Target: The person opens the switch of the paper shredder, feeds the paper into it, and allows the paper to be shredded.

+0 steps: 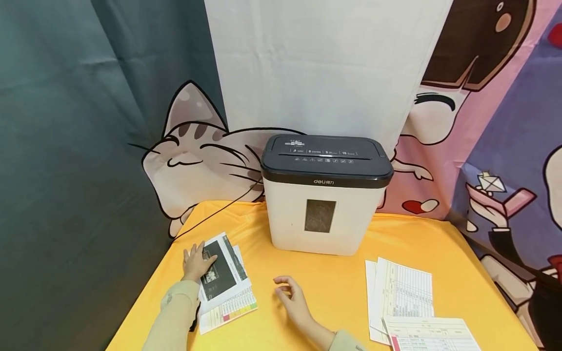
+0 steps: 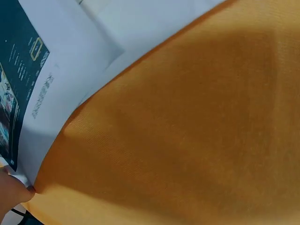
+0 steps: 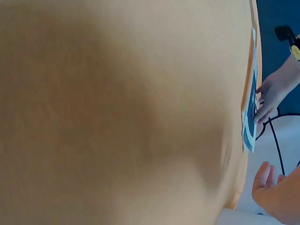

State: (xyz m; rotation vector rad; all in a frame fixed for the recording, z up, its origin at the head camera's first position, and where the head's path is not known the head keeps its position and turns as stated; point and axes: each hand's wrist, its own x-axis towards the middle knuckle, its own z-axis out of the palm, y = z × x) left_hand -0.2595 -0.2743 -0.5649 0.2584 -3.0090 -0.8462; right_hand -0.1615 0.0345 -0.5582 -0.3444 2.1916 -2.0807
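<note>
In the head view my left hand (image 1: 196, 263) rests at the left edge of a stack of papers, its thumb across the dark printed sheet (image 1: 219, 275) on top. The left wrist view shows a fingertip right at the edge of that sheet (image 2: 61, 70). Beneath its near end, a paper with a colored table (image 1: 234, 307) sticks out. My right hand (image 1: 294, 302) hovers over the yellow cloth between the two paper piles, fingers loosely bent, with nothing in them.
A white Deli paper shredder (image 1: 285, 217) with a dark top stands at the back of the yellow cloth (image 1: 333, 292). Several printed forms (image 1: 408, 292) overlap at the right. A thin black cable (image 1: 210, 214) runs left from the shredder. Printed curtains (image 1: 325, 68) hang behind.
</note>
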